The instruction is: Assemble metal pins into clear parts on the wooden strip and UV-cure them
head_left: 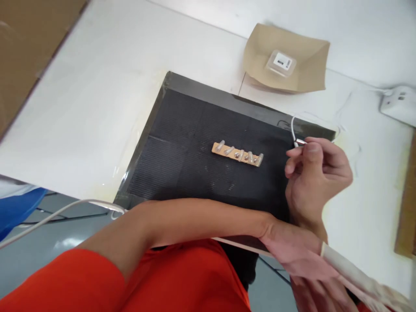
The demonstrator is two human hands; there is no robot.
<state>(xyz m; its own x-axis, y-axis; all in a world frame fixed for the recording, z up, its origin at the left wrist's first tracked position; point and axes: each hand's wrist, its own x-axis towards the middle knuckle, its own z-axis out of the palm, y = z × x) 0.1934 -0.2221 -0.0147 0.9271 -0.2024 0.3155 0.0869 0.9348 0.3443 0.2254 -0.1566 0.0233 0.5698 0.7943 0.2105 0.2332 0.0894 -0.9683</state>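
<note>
My right hand (316,173) is closed in a pinch above the right edge of a black ribbed mat (182,130). Between thumb and fingers is a small metal-tipped end of a thin white cable (293,125). My left arm reaches across the front of the mat, and my left hand (295,247) lies over my right wrist at the lower right. Its fingers are blurred and partly hidden beside a whitish strip (351,268) whose kind I cannot make out. On the mat rests a short tan strip (223,150) bearing several small clear tubes and shiny round bits.
A brown paper tray (260,43) at the back holds a clear labelled plastic box (281,63). A white power strip (399,104) stands at the right edge. Brown boards flank the white table (107,73). A thicker white cable (58,212) hangs at the front left.
</note>
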